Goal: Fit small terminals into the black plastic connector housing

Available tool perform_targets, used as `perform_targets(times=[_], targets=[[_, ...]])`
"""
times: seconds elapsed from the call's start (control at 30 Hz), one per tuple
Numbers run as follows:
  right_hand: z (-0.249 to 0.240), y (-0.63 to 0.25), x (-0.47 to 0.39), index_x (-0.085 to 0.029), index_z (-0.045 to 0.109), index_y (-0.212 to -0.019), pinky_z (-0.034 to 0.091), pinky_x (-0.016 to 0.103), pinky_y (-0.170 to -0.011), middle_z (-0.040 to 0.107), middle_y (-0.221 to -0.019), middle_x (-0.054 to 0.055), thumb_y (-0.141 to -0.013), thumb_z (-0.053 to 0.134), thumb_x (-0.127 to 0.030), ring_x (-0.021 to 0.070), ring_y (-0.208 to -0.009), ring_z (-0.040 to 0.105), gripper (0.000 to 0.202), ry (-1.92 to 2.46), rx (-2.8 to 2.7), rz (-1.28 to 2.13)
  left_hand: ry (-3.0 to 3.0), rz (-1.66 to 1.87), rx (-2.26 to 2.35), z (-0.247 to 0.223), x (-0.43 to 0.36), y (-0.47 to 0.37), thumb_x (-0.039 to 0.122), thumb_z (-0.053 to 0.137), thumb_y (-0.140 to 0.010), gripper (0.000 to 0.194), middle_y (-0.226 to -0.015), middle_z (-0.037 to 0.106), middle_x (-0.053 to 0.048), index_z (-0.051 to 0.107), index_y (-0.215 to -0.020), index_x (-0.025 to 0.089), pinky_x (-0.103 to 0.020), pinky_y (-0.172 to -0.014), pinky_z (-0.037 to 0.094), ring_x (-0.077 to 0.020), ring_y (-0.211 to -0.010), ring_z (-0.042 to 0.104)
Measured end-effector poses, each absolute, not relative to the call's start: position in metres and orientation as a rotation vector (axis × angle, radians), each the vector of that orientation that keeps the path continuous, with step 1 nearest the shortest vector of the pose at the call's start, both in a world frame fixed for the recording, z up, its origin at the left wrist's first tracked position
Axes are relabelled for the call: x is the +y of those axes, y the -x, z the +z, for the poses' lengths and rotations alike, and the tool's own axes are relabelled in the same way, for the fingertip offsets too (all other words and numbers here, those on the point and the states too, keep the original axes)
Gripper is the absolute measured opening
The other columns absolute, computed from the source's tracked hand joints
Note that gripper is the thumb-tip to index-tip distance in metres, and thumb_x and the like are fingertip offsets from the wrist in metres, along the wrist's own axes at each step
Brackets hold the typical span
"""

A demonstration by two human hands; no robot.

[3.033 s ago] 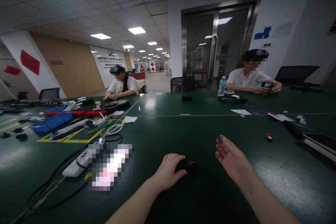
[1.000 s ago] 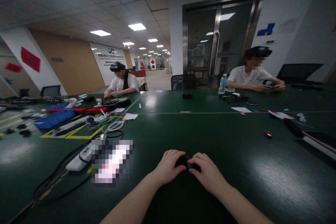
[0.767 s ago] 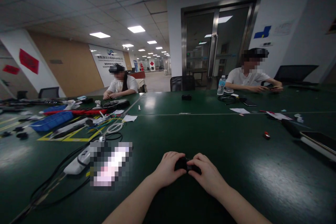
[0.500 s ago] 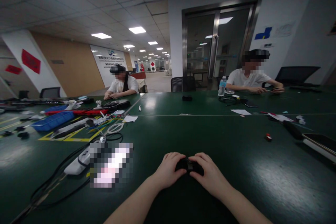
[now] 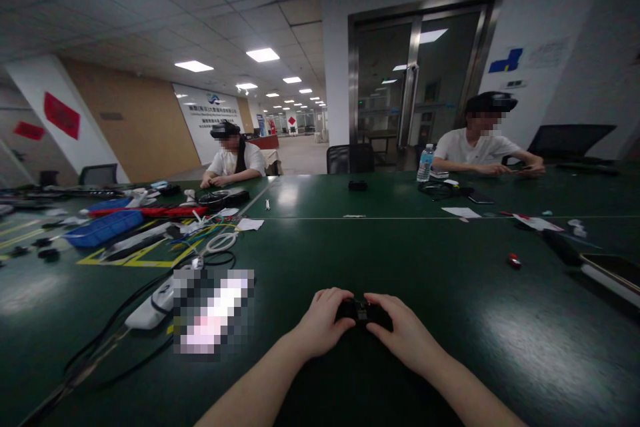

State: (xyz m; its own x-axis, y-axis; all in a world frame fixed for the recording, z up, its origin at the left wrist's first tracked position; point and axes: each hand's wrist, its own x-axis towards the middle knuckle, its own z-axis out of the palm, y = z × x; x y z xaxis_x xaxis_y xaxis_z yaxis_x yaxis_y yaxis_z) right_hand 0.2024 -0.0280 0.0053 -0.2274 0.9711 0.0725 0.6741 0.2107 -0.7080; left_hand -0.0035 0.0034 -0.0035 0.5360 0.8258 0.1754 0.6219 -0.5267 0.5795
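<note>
Low in the middle of the head view, a small black object (image 5: 361, 310) with a greyish centre is held level between my two hands, close over the green table (image 5: 280, 260). Curled around its left end is my left hand (image 5: 324, 321), thumb on the near side and fingers on the far side. My right hand (image 5: 400, 327) grips the other end in the same way. Both ends are partly hidden by fingers, and I cannot make out exactly what the object is.
To my left lie a white power strip (image 5: 150, 307) with black cables, a blurred glowing screen (image 5: 215, 313) and a blue tray (image 5: 105, 228). A small red item (image 5: 513, 260) sits at right. Across the table are two seated people and a water bottle (image 5: 425, 163).
My right hand has shifted slightly to the right, showing a bit more of the black object's middle. The left hand stays nearly in place. The whole view has moved a little.
</note>
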Motion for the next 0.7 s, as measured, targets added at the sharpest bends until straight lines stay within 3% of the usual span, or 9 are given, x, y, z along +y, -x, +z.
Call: perform_targets(times=[0.43,0.7], targets=[[0.001,-0.2064,-0.0265,-0.026,0.049,-0.122,0.039,0.038,-0.098,0.055,-0.123,0.002,-0.078,0.057,-0.024,0.0206,-0.116,0.048,0.044,1.511,-1.949,0.791,-2.214,0.617,1.191,0.0013,0.0022,0.0026,0.024,0.062,-0.078,0.046,-0.113,0.054,-0.005,0.045,-0.12,0.023,-0.035,-0.09,0.041,-0.0216,-0.103,0.05],[0.0012,-0.208,-0.0235,-0.026,0.047,-0.125,0.041,0.037,-0.096,0.054,-0.124,0.002,-0.079,0.058,-0.025,0.0206,-0.113,0.051,0.047,1.541,-1.929,0.831,-2.254,0.612,1.283,0.0032,0.0049,0.0014,0.031,0.068,-0.074,0.039,-0.107,0.054,-0.003,0.052,-0.108,0.023,-0.035,-0.086,0.041,-0.0222,-0.099,0.05]])
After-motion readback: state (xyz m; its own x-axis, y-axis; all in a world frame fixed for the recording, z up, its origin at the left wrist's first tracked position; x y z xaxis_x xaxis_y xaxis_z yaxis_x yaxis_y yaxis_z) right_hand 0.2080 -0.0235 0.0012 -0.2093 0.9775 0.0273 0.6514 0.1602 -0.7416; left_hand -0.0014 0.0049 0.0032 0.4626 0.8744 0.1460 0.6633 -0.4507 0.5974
